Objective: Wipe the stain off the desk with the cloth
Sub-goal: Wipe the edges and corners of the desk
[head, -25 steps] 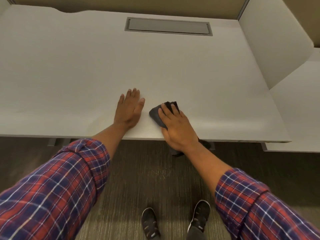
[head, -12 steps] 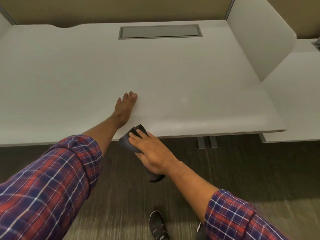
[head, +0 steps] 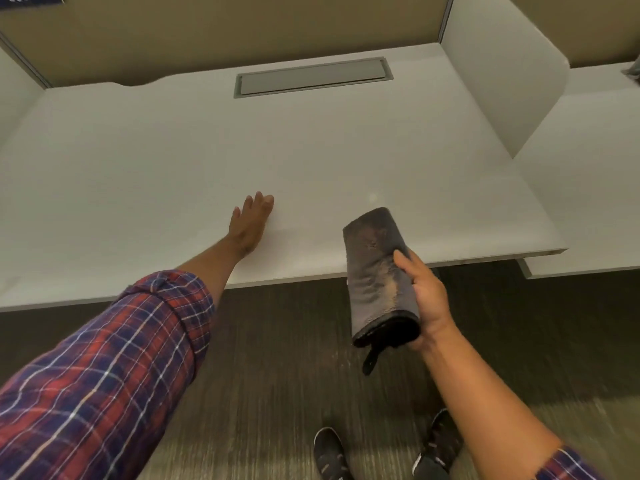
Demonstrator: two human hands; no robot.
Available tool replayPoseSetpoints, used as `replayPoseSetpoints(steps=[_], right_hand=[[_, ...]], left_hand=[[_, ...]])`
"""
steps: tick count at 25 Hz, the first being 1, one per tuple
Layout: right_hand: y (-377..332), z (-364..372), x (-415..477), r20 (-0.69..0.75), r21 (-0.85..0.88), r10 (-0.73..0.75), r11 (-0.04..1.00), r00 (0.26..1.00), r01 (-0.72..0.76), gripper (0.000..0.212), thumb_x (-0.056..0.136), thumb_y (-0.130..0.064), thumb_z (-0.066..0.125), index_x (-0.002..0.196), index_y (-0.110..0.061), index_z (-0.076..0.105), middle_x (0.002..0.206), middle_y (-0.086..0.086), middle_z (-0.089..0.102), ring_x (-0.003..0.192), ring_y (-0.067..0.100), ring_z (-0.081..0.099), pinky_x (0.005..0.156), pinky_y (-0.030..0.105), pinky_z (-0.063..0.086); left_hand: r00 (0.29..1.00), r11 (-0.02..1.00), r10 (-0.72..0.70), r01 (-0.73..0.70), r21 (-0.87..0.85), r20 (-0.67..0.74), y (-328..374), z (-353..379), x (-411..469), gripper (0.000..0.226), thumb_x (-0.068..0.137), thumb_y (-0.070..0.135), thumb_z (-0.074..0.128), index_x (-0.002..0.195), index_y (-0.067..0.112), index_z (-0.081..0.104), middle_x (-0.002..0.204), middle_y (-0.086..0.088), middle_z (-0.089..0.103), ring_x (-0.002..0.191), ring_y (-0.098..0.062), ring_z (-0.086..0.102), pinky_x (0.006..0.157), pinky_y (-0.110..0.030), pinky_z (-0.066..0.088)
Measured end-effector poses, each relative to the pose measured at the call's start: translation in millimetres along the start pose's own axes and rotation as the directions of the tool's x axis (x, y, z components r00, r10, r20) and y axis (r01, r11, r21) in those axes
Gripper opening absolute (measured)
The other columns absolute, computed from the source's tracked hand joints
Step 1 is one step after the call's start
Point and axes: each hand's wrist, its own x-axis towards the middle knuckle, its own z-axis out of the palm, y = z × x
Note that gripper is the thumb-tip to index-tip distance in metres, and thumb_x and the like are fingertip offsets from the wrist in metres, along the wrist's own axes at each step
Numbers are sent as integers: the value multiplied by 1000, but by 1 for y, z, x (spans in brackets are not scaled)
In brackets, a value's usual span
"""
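Now the left hand (head: 251,225) lies flat on the white worktop (head: 138,185), palm down and fingers straight and close together, a little way in from the front edge. Its forearm reaches across that edge out of a rolled red-and-blue plaid sleeve (head: 104,375).

The right hand (head: 427,299) grips the cloth (head: 375,271), a dark grey one folded into a long thick pad. The thumb (head: 403,261) presses on the face turned toward the camera, and the other fingers are hidden behind the pad. The cloth stands lengthwise. Its far end shows over the front strip of the worktop and its near end over the carpeted floor (head: 277,341), right of the left hand and well apart from it. Whether the far end touches the surface I cannot tell. A pale, dusty patch marks the cloth's face near the thumb, and a small dark tab (head: 370,362) hangs from its near end.

Just beyond the cloth's far end sits a faint pale spot (head: 373,197) on the worktop, too weak to say whether it is the stain.

At the back of the worktop lies a long grey recessed flap (head: 313,77). A white divider panel (head: 502,81) stands along the right side, with a neighbouring white surface (head: 588,174) past it. Two dark shoes (head: 329,452) show on the floor below.
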Motion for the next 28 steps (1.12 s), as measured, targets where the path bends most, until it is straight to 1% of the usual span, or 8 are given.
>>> replayPoseSetpoints(steps=[2,6,9,11,14,19,23,28], right_hand=[[-36,-23,-5,33,167,38,985,999,-43,35,100,-29,65,131,-14,72,129,17,72,114,36,72,97,56,58],[-93,-69,-10,168,303,15,951,986,-66,49,97,-42,69,135,-11,70,146,19,62,136,40,58,110,69,43],[-129,-100,-7,190,312,6,948,982,-66,54,95,-40,72,140,-10,65,149,20,59,138,41,56,112,68,40],[-155,-120,-5,141,271,4,962,990,-42,51,95,-31,71,141,-10,62,146,21,60,131,41,61,111,64,45],[-209,-152,0,-9,115,-81,990,997,81,52,90,-15,71,141,-12,62,129,18,69,110,35,70,104,57,52],[-289,-196,20,-162,-392,-339,884,927,255,50,85,0,69,127,-27,73,121,7,74,95,20,72,69,28,60],[-327,-228,51,-206,-449,-346,865,915,226,54,83,2,70,131,-24,72,119,8,74,90,19,72,62,23,59],[-346,-253,88,-263,-405,-270,902,926,148,47,85,-3,70,129,-20,73,122,17,73,92,26,73,62,28,60]], left_hand=[[997,996,-71,72,43,-29,11,6,8,60,114,48,10,169,25,14,179,-4,6,165,-25,-5,129,-45,-11],[964,928,-156,218,302,-217,73,43,30,49,113,36,21,156,17,34,159,-18,40,153,-41,30,123,-67,21],[983,968,-5,51,246,-186,134,90,32,75,109,61,9,168,15,20,177,-12,12,165,-31,1,131,-57,-2],[985,953,113,-71,293,-129,175,122,34,82,106,68,5,170,17,8,179,-7,-2,165,-25,-12,130,-49,-11],[980,923,191,-164,349,-46,235,163,38,83,105,69,5,170,17,4,179,-6,-5,164,-24,-15,130,-47,-12],[965,879,260,-248,408,26,304,216,51,83,106,67,6,169,14,3,179,-9,-6,164,-25,-16,130,-47,-13],[959,847,268,-278,453,88,336,250,66,82,108,64,8,169,11,1,178,-12,-8,164,-28,-17,131,-49,-13],[951,832,299,-300,467,79,370,284,92,73,111,54,9,169,9,2,178,-14,-8,164,-29,-15,132,-50,-10]])
